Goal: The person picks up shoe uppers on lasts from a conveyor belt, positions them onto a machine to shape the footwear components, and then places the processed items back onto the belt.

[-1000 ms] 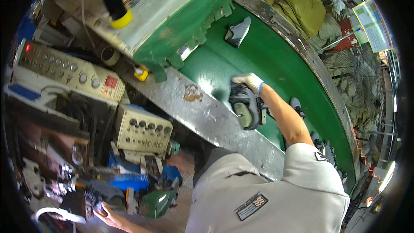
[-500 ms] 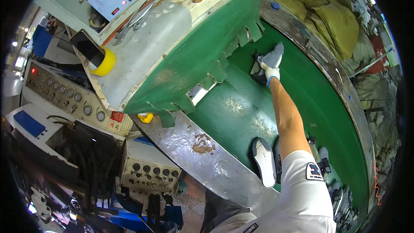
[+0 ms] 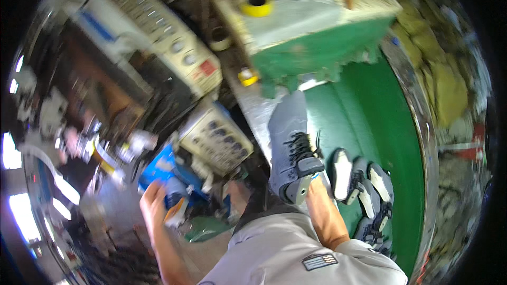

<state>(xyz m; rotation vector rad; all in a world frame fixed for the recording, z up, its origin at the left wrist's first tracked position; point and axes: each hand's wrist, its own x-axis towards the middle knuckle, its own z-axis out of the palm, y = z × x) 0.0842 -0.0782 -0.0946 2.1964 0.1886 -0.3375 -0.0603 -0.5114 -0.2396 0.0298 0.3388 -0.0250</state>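
A grey lace-up shoe (image 3: 287,129) with black laces is held up in front of me, its toe pointing away. My right hand (image 3: 316,186) grips it near the heel and is mostly hidden behind the shoe; the bare forearm shows below. At the left, my left hand (image 3: 153,200) hangs beside a blue bin (image 3: 171,166), somewhat blurred, its fingers loosely apart and nothing visible in them. On the green-lined surface (image 3: 364,111) to the right lie several similar shoes (image 3: 367,192), some with their pale soles up.
A worn workbench (image 3: 296,16) with a yellow tape roll (image 3: 257,9) stands ahead. Machine control panels (image 3: 216,137) are at left. A worn raised edge (image 3: 414,95) borders the green surface, with yellowish sacks (image 3: 443,84) beyond it.
My right hand has drawn the grey shoe from the far end of the green surface toward me and lifted it. The view has turned left, and my left hand has come into sight.
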